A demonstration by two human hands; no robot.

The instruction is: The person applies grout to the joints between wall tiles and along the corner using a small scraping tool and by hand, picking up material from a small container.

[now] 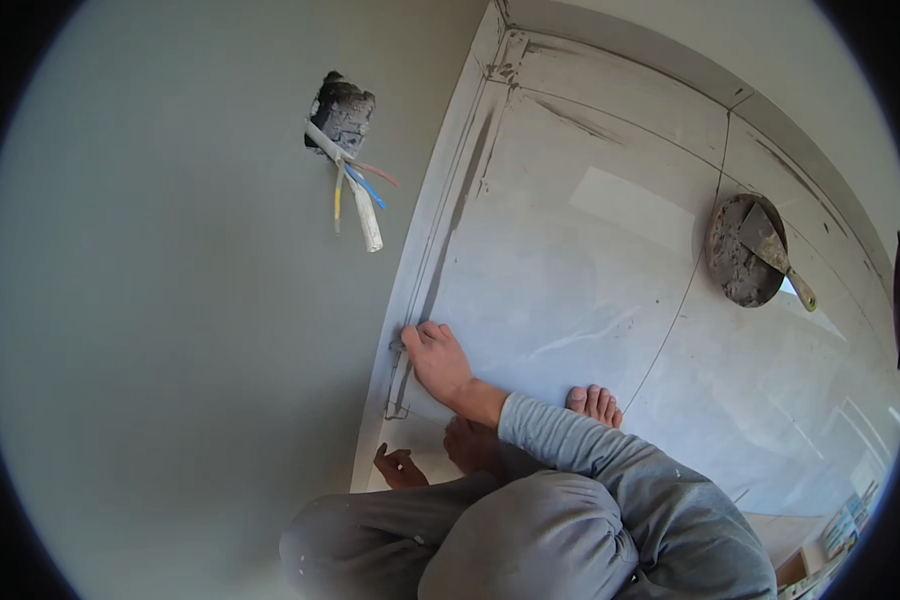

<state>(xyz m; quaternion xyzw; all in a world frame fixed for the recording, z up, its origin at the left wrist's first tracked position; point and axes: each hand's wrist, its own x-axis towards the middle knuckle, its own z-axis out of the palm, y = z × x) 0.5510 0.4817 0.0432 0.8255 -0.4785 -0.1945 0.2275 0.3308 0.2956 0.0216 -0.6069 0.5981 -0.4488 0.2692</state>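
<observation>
My right hand (435, 362), at the end of a grey sleeve, presses with bent fingers at a white skirting strip (438, 200) along the wall's foot, closed on a small grey thing too hidden to make out. A dark grout line runs beside it on the pale tiles. Lower down, my left hand (398, 466) is partly hidden behind my leg, its fingers apart near the skirting, with nothing visible in them.
Wires (365, 205) hang from a hole (342, 112) in the grey-green wall. A round pan of grey paste (732, 260) with a scraper (765, 240) across it sits on the tiles (590, 290) at right. My bare feet (593, 404) and bent knees fill the bottom.
</observation>
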